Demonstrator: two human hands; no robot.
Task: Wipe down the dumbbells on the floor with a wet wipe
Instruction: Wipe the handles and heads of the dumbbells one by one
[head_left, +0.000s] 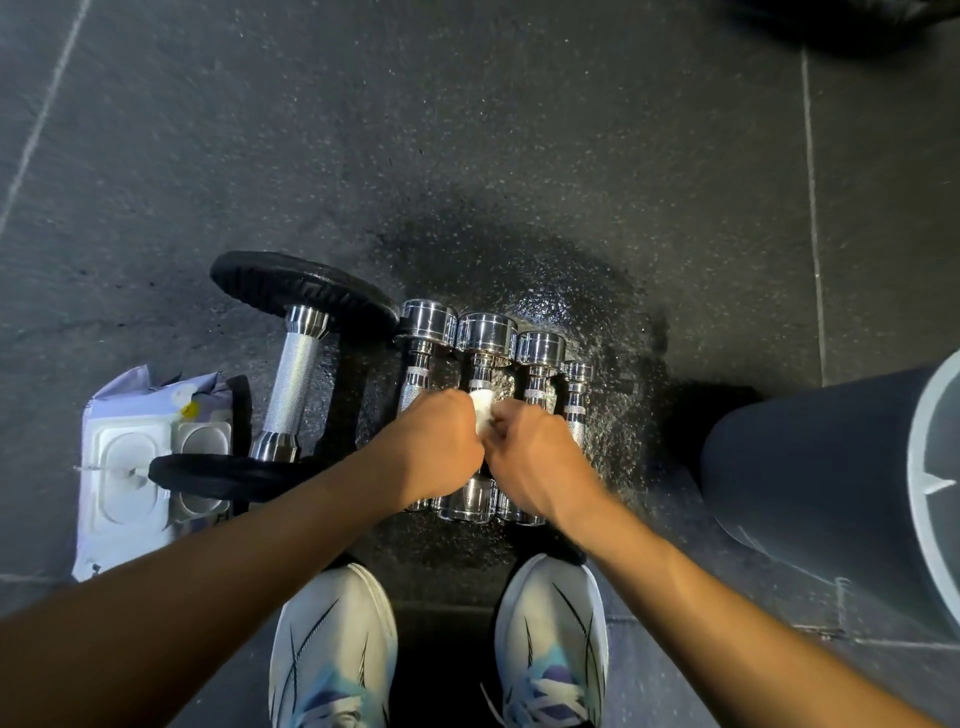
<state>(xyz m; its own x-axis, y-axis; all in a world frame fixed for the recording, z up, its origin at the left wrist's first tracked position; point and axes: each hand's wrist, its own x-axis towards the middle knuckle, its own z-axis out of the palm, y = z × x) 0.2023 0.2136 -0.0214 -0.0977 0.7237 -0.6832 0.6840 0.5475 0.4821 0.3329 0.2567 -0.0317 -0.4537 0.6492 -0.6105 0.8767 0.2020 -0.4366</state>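
We take the chrome row, four small dumbbells lying side by side on the floor, as our mark. Both hands meet right over its middle. The left hand and the right hand are curled tight and pressed close together, and between them they pinch a white wipe bunched small. The wipe sits on the grip of the second dumbbell, counting from the row's left end, so the thing to clean lies directly beneath the fingers, with neither hand plainly nearer. Every bar in the row runs lengthwise away from the shoes, which stand just at the row's near end. We judge that the coming rub has to travel along that axis, out toward the far heads or back toward us, before stepping sideways to the neighbours. The row is bright, mirror-like steel with knurled grips, and the floor around it shines wet. Just beside the row's left end lies a bigger plate dumbbell, black discs on a knurled bar, angled a little off the row's line. Farther to the row's left lies the pack, its lid seemingly flipped open. Well to the row's right stands a grey bin.
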